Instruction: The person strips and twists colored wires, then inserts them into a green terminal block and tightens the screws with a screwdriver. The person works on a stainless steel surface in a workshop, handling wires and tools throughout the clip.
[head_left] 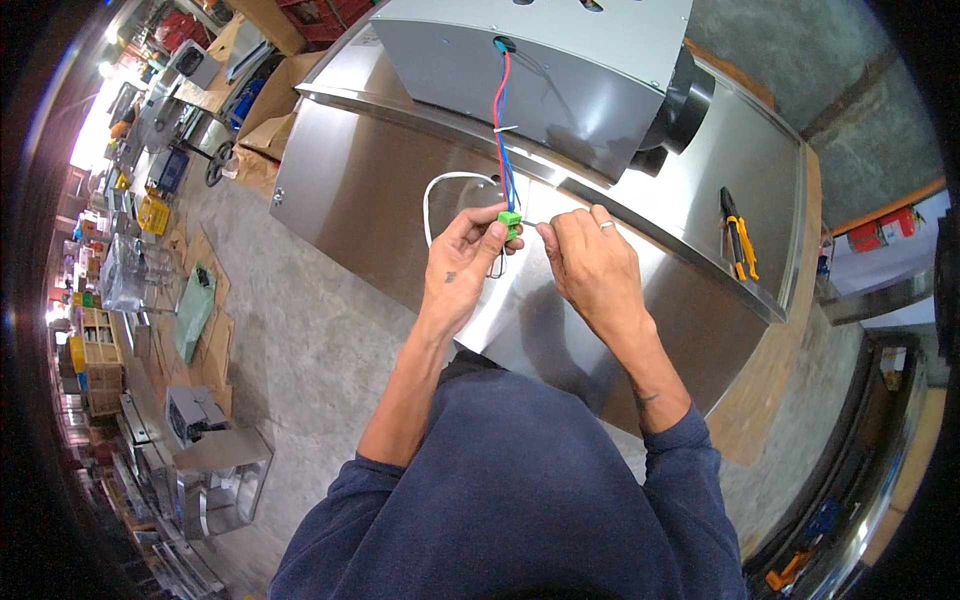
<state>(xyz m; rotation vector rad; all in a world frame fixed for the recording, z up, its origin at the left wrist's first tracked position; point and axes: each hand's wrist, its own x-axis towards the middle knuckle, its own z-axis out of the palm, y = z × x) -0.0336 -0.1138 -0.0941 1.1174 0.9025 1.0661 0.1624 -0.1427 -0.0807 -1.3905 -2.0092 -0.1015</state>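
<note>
Pinching a green terminal connector (510, 218) between thumb and forefinger, the left hand (462, 262) holds it above the stainless steel panel (370, 200). Red and blue wires (501, 120) run up from it to the grey metal housing (540, 70). The right hand (592, 262) has its fingertips closed together just beside the connector; whether they grip anything cannot be told. Pulling on the connector is likely to strain the wires at their terminals. A white cable (432, 195) loops behind the left hand. Yellow-handled pliers (738, 246) lie on the panel, well apart. A black duct collar (685, 105) projects from the housing.
</note>
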